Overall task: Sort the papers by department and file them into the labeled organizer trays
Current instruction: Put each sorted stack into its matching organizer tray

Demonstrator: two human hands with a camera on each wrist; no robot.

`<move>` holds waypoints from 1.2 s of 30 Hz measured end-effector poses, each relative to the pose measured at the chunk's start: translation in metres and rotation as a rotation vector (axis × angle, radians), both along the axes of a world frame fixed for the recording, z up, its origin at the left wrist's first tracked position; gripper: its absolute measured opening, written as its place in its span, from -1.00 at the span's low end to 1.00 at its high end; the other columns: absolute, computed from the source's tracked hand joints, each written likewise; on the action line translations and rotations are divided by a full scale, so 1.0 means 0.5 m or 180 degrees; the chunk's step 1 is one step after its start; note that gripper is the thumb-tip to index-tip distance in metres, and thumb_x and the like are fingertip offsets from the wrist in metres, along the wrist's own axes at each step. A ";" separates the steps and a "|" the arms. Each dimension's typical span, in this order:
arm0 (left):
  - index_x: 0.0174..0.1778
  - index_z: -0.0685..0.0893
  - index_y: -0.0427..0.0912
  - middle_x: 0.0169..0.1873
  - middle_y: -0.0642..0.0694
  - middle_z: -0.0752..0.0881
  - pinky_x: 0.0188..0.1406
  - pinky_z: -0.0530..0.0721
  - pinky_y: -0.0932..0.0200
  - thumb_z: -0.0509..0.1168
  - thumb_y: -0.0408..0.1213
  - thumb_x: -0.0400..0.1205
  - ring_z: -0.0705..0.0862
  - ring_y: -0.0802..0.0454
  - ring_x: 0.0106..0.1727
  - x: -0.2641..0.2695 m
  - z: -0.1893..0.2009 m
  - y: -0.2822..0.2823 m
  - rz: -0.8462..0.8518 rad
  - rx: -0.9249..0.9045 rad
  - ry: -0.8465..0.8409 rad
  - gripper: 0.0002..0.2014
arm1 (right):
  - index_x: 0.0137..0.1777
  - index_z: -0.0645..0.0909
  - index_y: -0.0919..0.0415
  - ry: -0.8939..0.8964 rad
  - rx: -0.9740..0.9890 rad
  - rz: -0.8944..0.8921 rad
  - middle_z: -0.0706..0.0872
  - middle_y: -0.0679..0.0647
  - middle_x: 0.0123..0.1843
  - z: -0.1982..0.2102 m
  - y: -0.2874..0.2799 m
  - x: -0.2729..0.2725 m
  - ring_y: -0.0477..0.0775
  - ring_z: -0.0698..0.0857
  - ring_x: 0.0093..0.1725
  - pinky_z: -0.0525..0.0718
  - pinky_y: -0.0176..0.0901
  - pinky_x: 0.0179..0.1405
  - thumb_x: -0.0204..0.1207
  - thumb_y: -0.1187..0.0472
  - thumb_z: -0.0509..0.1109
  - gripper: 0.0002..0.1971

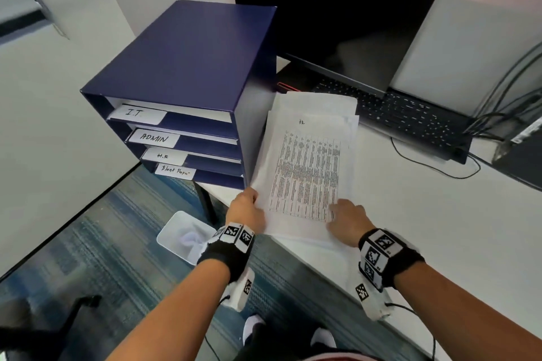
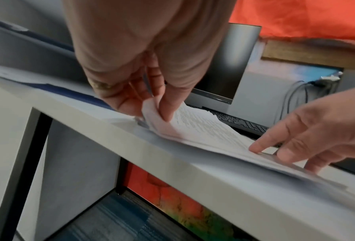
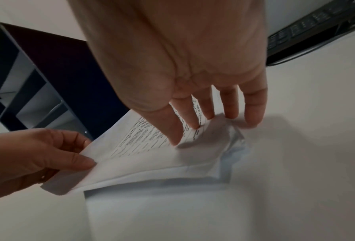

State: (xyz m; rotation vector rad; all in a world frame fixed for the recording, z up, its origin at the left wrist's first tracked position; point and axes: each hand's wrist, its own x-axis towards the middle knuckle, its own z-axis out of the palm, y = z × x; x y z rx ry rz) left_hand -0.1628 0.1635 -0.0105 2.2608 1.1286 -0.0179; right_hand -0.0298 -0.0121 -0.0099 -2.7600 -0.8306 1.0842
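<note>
Both hands down at the desk's (image 1: 410,214) near edge. Left hand (image 1: 245,209) comes in palm-side, thumb and fingers pinching the near-left corner of the top sheet (image 1: 305,173), corner lifted and bent up off the pile; grip narrow, holding that sheet. Right hand (image 1: 349,220) lies flat, fingers (image 3: 253,107) straight and spread, tips pressing the near-right part of the paper stack (image 1: 315,108); holding nothing, just pinning it.

Stack sits on the desk at its near-left part, near edge overhanging the desk edge a bit, sheets fanned unevenly at the far end. Top sheet is a printed table with "HR" handwritten at its head.

Blue organizer (image 1: 187,67) stands on the desk's left corner, just beside the stack's left edge, right wall close to the papers. Four trays, top down: I.T. label (image 1: 136,114), ADMIN label (image 1: 154,138), H.R label (image 1: 164,156), Blank Paper label (image 1: 175,170). White sheets show in the upper trays.

Black keyboard (image 1: 410,120) beyond the stack, its near-left end under the far sheets. Dark monitor (image 1: 337,14) behind. Cables (image 1: 434,167) at the right. White bin (image 1: 184,237) on the floor below the left hand.
</note>
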 end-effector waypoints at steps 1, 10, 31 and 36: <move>-0.03 0.58 -0.13 -0.10 -0.08 0.65 -0.05 0.58 0.18 0.16 -0.52 0.48 0.63 -0.13 -0.07 -0.002 -0.004 -0.005 -0.0042 0.0043 -0.0062 -0.75 | 0.58 0.28 0.13 0.0009 -0.0020 0.0070 0.15 0.08 0.66 0.001 -0.004 0.002 0.32 0.18 0.58 0.32 0.14 0.52 0.63 0.13 0.13 -0.50; 0.28 0.57 -0.22 0.32 -0.13 0.42 0.31 0.41 0.24 0.11 -0.62 0.54 0.48 -0.06 0.31 -0.001 -0.010 -0.058 -0.0690 0.0158 -0.1144 -0.57 | 0.64 0.18 0.08 -0.0103 0.0223 0.0345 0.06 0.04 0.70 -0.015 -0.032 0.019 0.25 0.11 0.61 0.27 0.07 0.55 0.61 0.22 0.22 -0.40; 0.39 0.53 -0.12 0.56 -0.18 0.22 0.40 0.40 -0.21 0.26 -0.23 0.58 0.30 -0.21 0.48 0.063 -0.005 -0.066 0.0194 0.0381 0.0409 -0.58 | 0.61 0.26 -0.04 -0.0095 0.0293 0.0540 -0.02 0.06 0.72 -0.026 -0.038 0.048 0.23 0.08 0.61 0.27 0.16 0.55 0.53 0.13 0.39 -0.34; 0.42 0.48 -0.05 0.42 0.00 0.51 0.41 0.25 -0.06 0.21 -0.19 0.59 0.35 -0.09 0.45 0.059 -0.009 -0.058 -0.0463 0.1235 0.0413 -0.57 | 0.61 0.27 -0.04 -0.0129 0.0277 0.0587 0.00 0.06 0.71 -0.025 -0.037 0.050 0.23 0.10 0.60 0.31 0.17 0.53 0.53 0.13 0.39 -0.35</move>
